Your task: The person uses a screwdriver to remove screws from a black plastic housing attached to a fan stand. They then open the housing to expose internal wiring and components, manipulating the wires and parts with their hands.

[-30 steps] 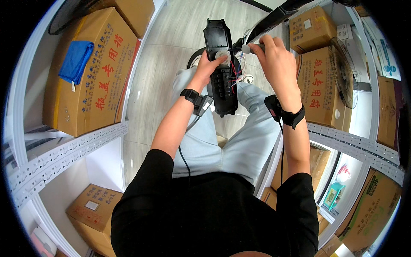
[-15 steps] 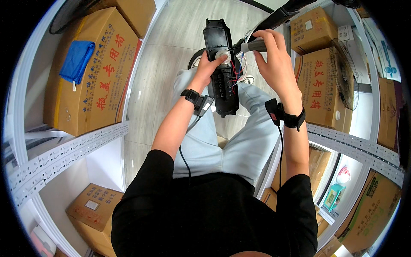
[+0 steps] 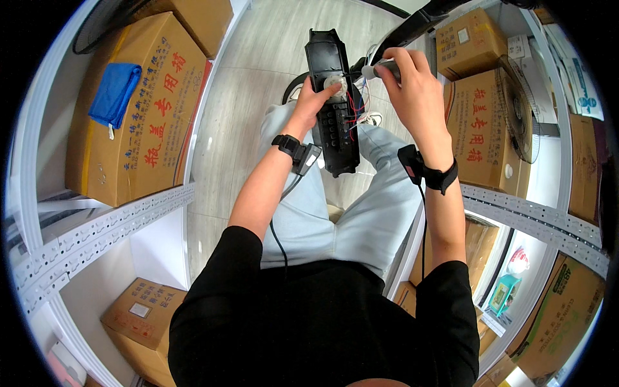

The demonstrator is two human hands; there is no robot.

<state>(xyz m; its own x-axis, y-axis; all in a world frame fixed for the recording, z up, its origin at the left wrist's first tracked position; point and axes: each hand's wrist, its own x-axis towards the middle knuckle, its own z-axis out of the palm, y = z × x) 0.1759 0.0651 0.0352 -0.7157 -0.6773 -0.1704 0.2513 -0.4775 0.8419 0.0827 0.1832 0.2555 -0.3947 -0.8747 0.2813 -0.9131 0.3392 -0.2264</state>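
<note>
My left hand (image 3: pixel 309 108) is closed on a long black plastic housing (image 3: pixel 340 151), held in front of my knees. Its thumb presses on a round whitish part (image 3: pixel 334 84) set in the housing, and the other fingers are hidden beneath. Thin red and white wires (image 3: pixel 356 109) hang from the housing's right edge. Level with the round part, my right hand (image 3: pixel 414 84) grips the grey handle of a screwdriver (image 3: pixel 370 71). The shaft points left at the housing; where its tip rests is too small to tell.
Shelving with cardboard boxes (image 3: pixel 138 109) stands on my left, a blue cloth (image 3: pixel 115 94) on one box. More boxes (image 3: pixel 477 122) and a wire fan guard (image 3: pixel 518 113) fill the right shelf. A dark post (image 3: pixel 419 29) slants behind my right hand. Cables hang from both wrist straps.
My right hand's fingers have turned and moved slightly left around the screwdriver handle. The left hand and the housing stay almost in place.
</note>
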